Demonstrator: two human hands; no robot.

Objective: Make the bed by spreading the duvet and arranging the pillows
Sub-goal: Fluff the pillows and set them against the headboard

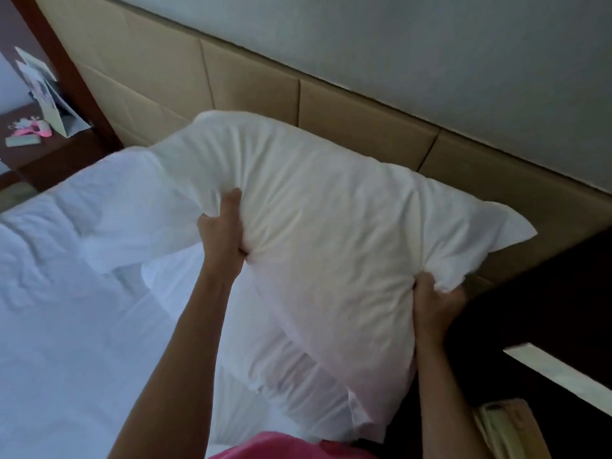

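Note:
A large white pillow [324,240] is held up above the head end of the bed, tilted, in front of the headboard. My left hand [223,230] grips its left edge, fingers bunched into the cloth. My right hand [437,301] clutches its lower right edge. A second white pillow [116,207] lies behind and left of it on the bed. The white duvet [66,326] covers the bed at the left, rumpled.
A beige padded headboard [251,84] runs along the wall. A dark wooden nightstand [49,154] at the far left holds a paper bag [49,94] and a pink item [39,129]. At the right stands dark furniture [546,309], with a phone [506,422] below it.

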